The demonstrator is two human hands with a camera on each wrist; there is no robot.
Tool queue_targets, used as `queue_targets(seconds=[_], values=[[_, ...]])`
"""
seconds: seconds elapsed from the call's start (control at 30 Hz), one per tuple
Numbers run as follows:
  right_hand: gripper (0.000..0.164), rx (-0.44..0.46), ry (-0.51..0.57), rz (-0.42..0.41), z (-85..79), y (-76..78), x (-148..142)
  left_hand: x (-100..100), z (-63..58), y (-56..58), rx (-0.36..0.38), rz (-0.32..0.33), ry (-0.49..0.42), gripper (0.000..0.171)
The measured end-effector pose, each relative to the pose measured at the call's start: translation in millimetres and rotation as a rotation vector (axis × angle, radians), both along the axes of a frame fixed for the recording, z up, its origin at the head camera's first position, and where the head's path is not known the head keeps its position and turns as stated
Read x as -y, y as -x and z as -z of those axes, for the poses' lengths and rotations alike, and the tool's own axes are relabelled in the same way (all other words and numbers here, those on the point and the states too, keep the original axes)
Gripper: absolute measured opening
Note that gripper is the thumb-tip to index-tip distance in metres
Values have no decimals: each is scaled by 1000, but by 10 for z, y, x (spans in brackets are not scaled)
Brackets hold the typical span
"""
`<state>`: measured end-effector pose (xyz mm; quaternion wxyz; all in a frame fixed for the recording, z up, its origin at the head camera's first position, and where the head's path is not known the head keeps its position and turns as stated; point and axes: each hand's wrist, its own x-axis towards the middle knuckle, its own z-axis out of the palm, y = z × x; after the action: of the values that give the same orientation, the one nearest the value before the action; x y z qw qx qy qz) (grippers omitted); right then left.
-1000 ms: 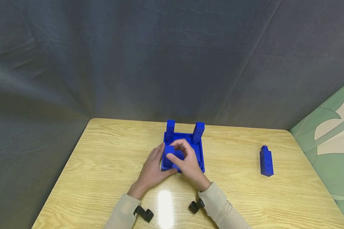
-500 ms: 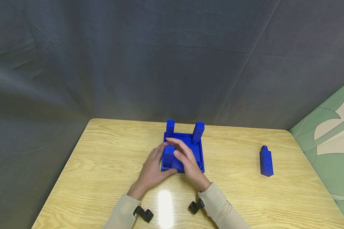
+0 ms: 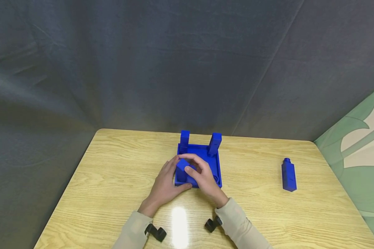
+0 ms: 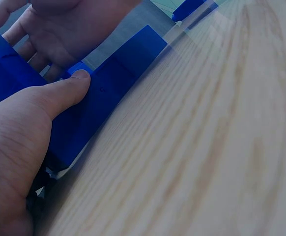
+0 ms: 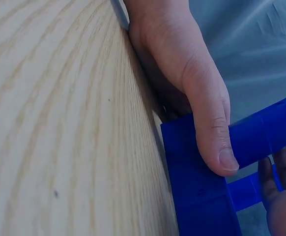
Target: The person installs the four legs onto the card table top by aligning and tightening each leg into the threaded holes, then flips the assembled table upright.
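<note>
A dark grey cloth curtain (image 3: 187, 69) is hanging behind a pale wood-grain table (image 3: 112, 162), where a shallow square blue tray (image 3: 199, 149) is lying flat. The left hand (image 3: 165, 183) is gripping the tray's near left corner, its thumb pressing the near wall. The right hand (image 3: 204, 175) is pinching a square-sided blue post (image 3: 181, 172) that is standing in that corner, askew to the walls. Two matching posts (image 3: 184, 139) are standing at the far corners; a loose blue post (image 3: 288, 176) with a knobbed end is lying well apart, to the right.
</note>
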<state>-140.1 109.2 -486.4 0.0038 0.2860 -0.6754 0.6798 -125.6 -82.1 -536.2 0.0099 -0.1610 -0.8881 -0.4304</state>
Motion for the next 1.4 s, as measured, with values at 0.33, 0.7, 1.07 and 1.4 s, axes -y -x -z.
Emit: queue_targets(seconds=[0.33,0.7,1.07,1.4], values=[[33,-21,-34,144,27,-10,21,8,0,-5,0,4,3,117],[39,-34,-28,108,41,12,15,15,2,-1,-9,7,-5,117],[45,-8,27,-77,38,5,-25,3,20,4,-34,13,-6,117],[32,-26,-16,59,34,11,-6,6,-1,0,2,-3,-3,117]])
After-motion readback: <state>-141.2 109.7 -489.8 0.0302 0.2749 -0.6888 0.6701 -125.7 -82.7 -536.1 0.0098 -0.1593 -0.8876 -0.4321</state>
